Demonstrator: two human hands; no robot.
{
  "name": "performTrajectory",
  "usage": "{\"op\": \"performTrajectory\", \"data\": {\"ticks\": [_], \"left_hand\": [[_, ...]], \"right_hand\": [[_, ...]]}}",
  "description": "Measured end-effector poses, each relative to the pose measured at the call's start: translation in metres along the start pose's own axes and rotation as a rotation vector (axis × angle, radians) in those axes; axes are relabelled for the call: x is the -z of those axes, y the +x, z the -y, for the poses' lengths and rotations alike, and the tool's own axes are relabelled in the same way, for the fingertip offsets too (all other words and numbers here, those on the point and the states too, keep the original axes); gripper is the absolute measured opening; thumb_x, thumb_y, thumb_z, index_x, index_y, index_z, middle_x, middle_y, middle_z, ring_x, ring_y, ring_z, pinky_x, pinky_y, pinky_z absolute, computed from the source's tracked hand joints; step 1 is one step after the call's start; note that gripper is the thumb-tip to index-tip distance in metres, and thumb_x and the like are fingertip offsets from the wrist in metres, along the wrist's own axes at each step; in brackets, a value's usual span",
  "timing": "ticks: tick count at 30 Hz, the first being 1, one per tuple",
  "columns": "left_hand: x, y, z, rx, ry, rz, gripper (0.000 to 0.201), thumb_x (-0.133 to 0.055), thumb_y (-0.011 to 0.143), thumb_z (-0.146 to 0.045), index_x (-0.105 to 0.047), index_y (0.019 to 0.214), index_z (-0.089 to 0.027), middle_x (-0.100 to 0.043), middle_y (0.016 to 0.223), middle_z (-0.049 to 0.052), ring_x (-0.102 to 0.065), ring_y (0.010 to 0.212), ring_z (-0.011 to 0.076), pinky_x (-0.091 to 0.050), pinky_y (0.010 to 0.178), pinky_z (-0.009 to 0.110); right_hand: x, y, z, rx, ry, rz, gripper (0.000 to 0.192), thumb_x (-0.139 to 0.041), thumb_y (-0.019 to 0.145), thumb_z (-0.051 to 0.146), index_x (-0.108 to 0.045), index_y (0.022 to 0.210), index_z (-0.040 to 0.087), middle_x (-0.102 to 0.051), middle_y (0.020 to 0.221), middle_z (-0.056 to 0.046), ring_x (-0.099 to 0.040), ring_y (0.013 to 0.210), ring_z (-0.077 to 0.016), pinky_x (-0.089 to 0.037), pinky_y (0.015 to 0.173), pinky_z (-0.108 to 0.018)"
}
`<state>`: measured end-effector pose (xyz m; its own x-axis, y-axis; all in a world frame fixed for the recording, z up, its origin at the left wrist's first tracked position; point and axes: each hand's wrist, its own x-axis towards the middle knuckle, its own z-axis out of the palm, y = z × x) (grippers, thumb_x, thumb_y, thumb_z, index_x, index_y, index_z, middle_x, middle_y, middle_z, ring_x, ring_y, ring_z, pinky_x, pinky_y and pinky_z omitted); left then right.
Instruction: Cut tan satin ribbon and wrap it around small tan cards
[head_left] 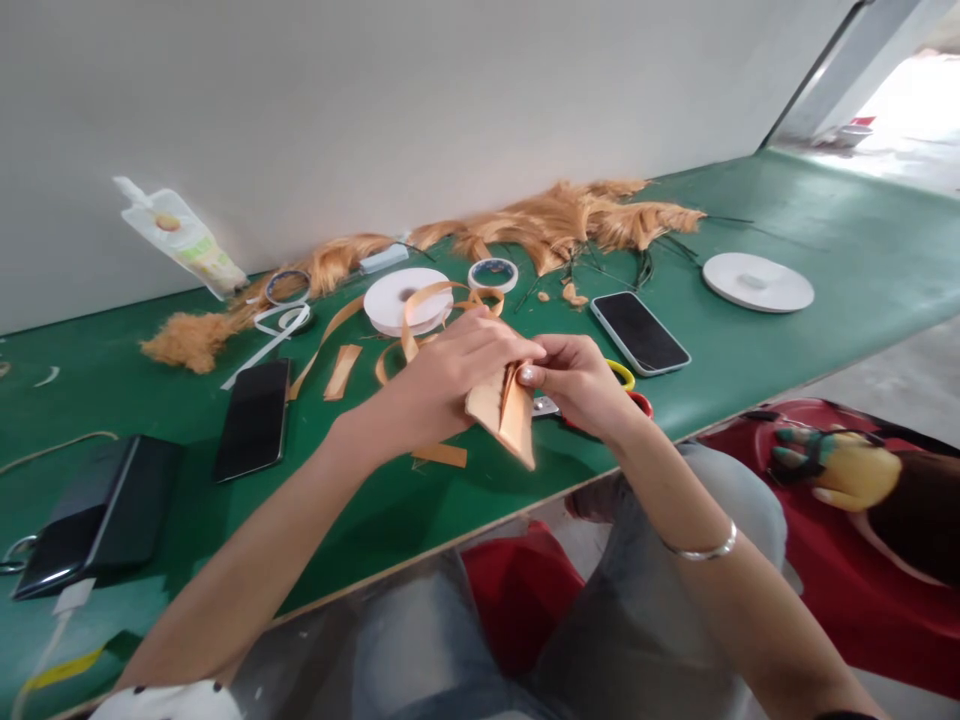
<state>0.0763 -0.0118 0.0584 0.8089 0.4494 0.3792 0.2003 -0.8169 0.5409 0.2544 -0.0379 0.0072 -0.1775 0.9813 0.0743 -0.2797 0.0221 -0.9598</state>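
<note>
Above the front edge of the green table, my left hand (457,375) and my right hand (581,380) meet on a flat, layered bundle of tan ribbon pieces (510,425). My left fingers wrap over its top and left side. On its right side, my right thumb and fingers pinch the upper edge. Palms and fingers hide part of the bundle. Scissors with yellow and red handles (621,374) lie partly covered behind my right hand. A loop of tan ribbon (411,325) runs behind my left hand, near a white spool (390,308). Cut ribbon pieces (342,372) lie to the left.
Bundles of tan hair-like fibre (540,225) lie along the wall. Phones rest at left (253,418) and right (641,332). A white disc (757,282) is at far right, a tape roll (493,274) behind my hands, and a black box-like device (112,515) at left.
</note>
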Motion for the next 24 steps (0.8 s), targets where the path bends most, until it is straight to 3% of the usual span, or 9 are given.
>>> {"op": "performTrajectory", "data": {"ticks": [6,10,15,20,24], "left_hand": [[-0.006,-0.003,0.006,-0.019,0.106,0.001,0.023,-0.05,0.084,-0.02,-0.062,0.103,-0.023,-0.065,0.095,0.005,-0.058,0.1,0.0216,-0.027,0.111,0.046],[-0.011,-0.005,0.013,-0.003,0.136,-0.035,0.019,-0.051,0.086,-0.022,-0.062,0.101,-0.023,-0.065,0.094,0.005,-0.059,0.093,0.0202,-0.037,0.102,0.04],[-0.017,-0.007,0.019,0.161,0.074,-0.069,0.024,-0.064,0.081,-0.035,-0.063,0.101,-0.024,-0.066,0.094,0.004,-0.059,0.091,0.0197,-0.044,0.083,0.03],[-0.019,-0.006,0.022,0.24,0.05,-0.099,0.037,-0.067,0.077,-0.038,-0.063,0.11,-0.023,-0.067,0.101,0.004,-0.061,0.096,0.023,-0.045,0.087,0.032],[-0.019,-0.005,0.028,0.312,-0.032,-0.04,0.042,-0.068,0.074,-0.038,-0.062,0.114,-0.024,-0.067,0.106,0.002,-0.058,0.108,0.0258,-0.043,0.093,0.034]], "right_hand": [[-0.001,-0.001,0.005,0.089,-0.123,0.034,0.03,-0.077,0.064,0.034,-0.053,0.06,0.016,-0.049,0.056,0.006,-0.043,0.054,-0.0062,-0.034,0.051,-0.021],[-0.004,-0.001,0.006,0.133,-0.265,0.024,0.026,-0.07,0.07,0.032,-0.05,0.062,0.017,-0.045,0.056,0.006,-0.04,0.052,-0.0061,-0.033,0.049,-0.021],[-0.003,-0.004,0.004,0.23,-0.48,-0.105,0.011,-0.059,0.073,0.021,-0.05,0.067,0.018,-0.049,0.061,0.004,-0.043,0.056,-0.008,-0.034,0.05,-0.022],[0.002,-0.004,0.005,0.307,-0.682,-0.219,0.01,-0.048,0.07,0.01,-0.051,0.071,0.019,-0.054,0.059,0.005,-0.046,0.052,-0.0084,-0.035,0.049,-0.021],[0.009,0.0,0.006,0.341,-0.705,-0.319,0.009,-0.053,0.075,0.015,-0.049,0.069,0.021,-0.056,0.056,0.005,-0.053,0.052,-0.0099,-0.04,0.05,-0.022]]}}
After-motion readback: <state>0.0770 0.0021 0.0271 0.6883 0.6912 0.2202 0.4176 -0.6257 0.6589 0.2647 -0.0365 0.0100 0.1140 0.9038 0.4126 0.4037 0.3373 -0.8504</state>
